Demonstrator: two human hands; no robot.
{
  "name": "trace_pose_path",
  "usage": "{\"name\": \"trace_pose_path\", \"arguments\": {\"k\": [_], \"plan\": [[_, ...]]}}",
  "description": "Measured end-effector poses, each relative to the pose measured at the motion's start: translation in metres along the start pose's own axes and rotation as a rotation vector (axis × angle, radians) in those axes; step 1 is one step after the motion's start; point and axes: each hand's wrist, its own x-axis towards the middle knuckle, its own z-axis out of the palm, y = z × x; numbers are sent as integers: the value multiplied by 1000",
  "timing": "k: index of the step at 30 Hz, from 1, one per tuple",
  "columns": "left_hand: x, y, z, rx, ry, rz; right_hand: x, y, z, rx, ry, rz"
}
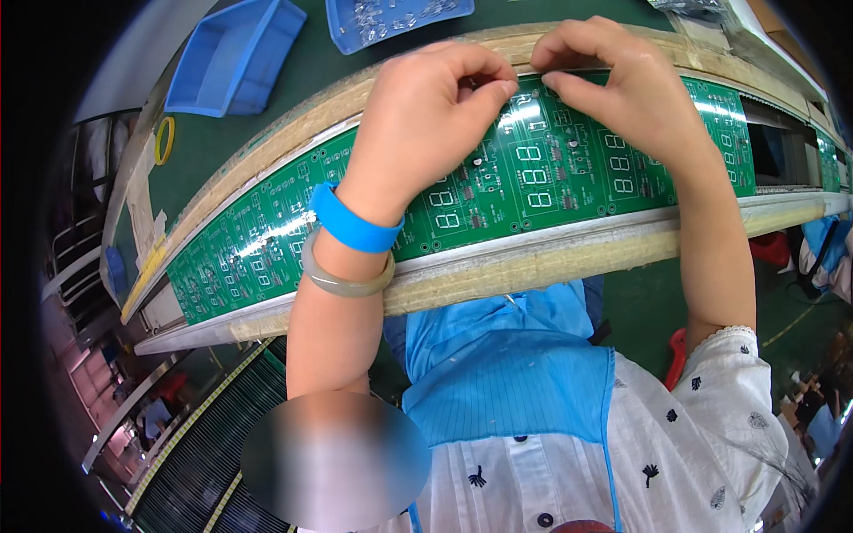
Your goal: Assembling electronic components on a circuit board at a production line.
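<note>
A long green circuit board panel (493,200) lies between two rails in front of me, with white digit outlines and small parts on it. Over its far edge, my left hand (426,120) has thumb and index finger pinched together; a blue band and a bangle circle that wrist. Just to the right, my right hand (626,93) curls over the same edge, its thumb and index tips brought close. Whatever either pinch holds is too small or too hidden to make out. The fingertips of both hands almost meet above the board.
Beyond the far rail stand a blue bin (222,67) and a blue tray (400,25) of small clear parts. A yellow tape ring (164,140) lies at the left. The near rail (533,258) runs between the board and my body. A rack of boards (204,435) stands lower left.
</note>
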Motion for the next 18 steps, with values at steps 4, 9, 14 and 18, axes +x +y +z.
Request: {"name": "trace_pose_path", "arguments": {"k": [4, 9, 14, 18], "plan": [[2, 1, 6, 346, 18, 242, 2, -2, -3, -84, 7, 56], [4, 3, 10, 391, 57, 272, 7, -20, -11, -192, 28, -21], [6, 3, 12, 456, 58, 299, 8, -28, -13, -110, 43, 21], [6, 2, 15, 522, 71, 344, 7, -28, -14, -105, 34, 48]]}}
